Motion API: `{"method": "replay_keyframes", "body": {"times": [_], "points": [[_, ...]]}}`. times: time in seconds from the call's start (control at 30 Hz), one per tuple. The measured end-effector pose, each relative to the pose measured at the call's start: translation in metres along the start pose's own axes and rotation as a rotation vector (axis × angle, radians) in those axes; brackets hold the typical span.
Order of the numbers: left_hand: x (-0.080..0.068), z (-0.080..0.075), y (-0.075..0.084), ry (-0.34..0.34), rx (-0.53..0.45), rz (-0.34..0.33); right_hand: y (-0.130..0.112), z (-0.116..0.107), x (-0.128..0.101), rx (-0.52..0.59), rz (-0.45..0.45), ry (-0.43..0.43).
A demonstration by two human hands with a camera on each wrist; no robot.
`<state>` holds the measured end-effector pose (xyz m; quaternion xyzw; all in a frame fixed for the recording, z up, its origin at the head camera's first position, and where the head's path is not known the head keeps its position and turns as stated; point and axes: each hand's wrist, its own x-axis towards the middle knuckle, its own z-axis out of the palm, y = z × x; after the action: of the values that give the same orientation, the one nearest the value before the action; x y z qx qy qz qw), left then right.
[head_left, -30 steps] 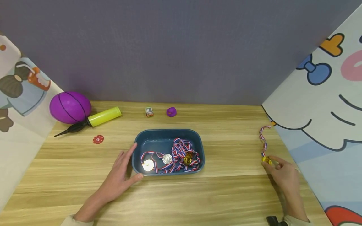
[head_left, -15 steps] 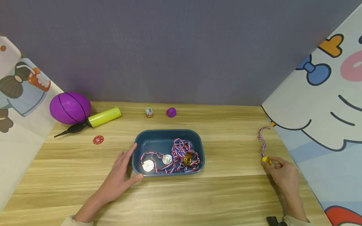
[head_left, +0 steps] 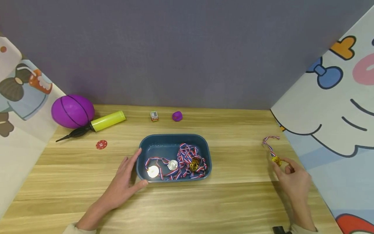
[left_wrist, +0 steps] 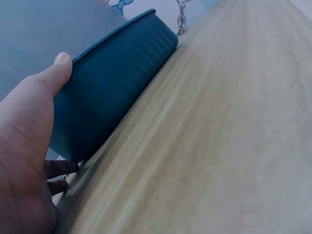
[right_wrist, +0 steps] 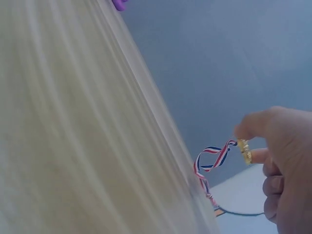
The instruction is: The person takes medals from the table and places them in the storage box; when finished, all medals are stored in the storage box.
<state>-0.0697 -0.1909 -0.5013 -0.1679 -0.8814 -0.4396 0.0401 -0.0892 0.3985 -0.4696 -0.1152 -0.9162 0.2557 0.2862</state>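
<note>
Between thumb and index finger, my right hand [head_left: 294,182] pinches a gold medal [head_left: 276,161] near the right wall. Its red, white and blue ribbon [right_wrist: 202,170] droops from the medal toward the table, as the right wrist view shows. My left hand [head_left: 122,182] lies against the left end of a dark blue plastic bin [head_left: 173,138], fingers spread and thumb at its near corner. In the left wrist view the thumb touches the outer wall of the bin [left_wrist: 114,73]. Inside the bin are a silver medal [head_left: 172,164], a shiny medal [head_left: 153,171], a gold medal [head_left: 194,165] and tangled ribbons [head_left: 187,152].
At the back left sit a purple ball [head_left: 73,111] and a yellow hand pump [head_left: 107,121] with a black nozzle. A red poker chip [head_left: 101,144] lies left of the bin. Behind the bin are a small box [head_left: 154,116] and a small purple object [head_left: 177,116]. Walls border the table [head_left: 233,201].
My right hand has raised the gold medal slightly, and its ribbon has shifted left and toward me on the table. The left hand and the bin have stayed put.
</note>
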Motion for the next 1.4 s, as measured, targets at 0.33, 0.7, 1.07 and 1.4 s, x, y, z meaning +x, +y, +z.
{"method": "replay_keyframes", "body": {"times": [0.33, 0.7, 1.07, 1.4], "points": [[0.0, 0.0, 0.001, -0.003, 0.002, -0.008, -0.016, 0.002, -0.002, 0.181, -0.022, 0.134], [0.0, 0.0, 0.0, 0.005, 0.003, 0.008, -0.061, -0.01, -0.004, 0.315, -0.147, 0.205], [-0.001, 0.0, -0.003, 0.007, 0.006, 0.018, -0.073, -0.007, -0.001, 0.593, -0.195, 0.177], [0.0, 0.0, -0.002, 0.004, 0.007, 0.01, -0.077, 0.011, 0.006, 1.388, -0.235, -0.075]]}}
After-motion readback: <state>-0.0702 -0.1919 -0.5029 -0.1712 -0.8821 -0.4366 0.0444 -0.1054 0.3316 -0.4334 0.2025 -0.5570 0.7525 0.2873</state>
